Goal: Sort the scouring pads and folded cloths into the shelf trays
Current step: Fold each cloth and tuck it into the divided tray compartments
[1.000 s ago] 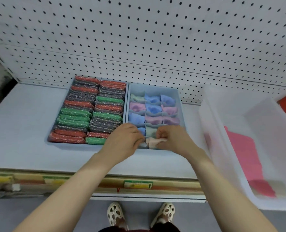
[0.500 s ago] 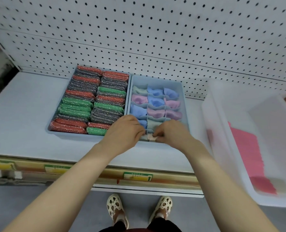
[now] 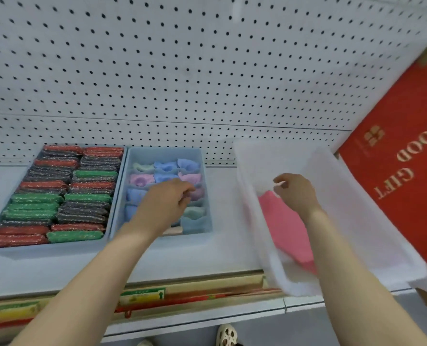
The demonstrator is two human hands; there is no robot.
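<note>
A grey-blue tray [image 3: 112, 196] on the shelf holds rows of red, green and dark scouring pads [image 3: 57, 196]. Beside it on the right, a divided blue tray [image 3: 205, 186] holds folded pastel cloths [image 3: 165, 166], with a beige cloth [image 3: 175, 230] in the front row. My left hand [image 3: 162, 203] hovers over this tray's middle, fingers loosely curled, holding nothing. My right hand [image 3: 295, 193] is inside the white bin [image 3: 372, 221], just above the pink cloths [image 3: 285, 228], fingers loosely curled and empty.
A red gift box [image 3: 392, 176] leans at the far right, behind the white bin. Pegboard [image 3: 182, 71] backs the shelf. The shelf's front edge carries price labels [image 3: 142, 295]. My feet show on the floor below.
Both hands have let go of the beige cloth, which now lies in the divided tray's front row. My right hand has moved right into the white bin; my left hand has lifted slightly.
</note>
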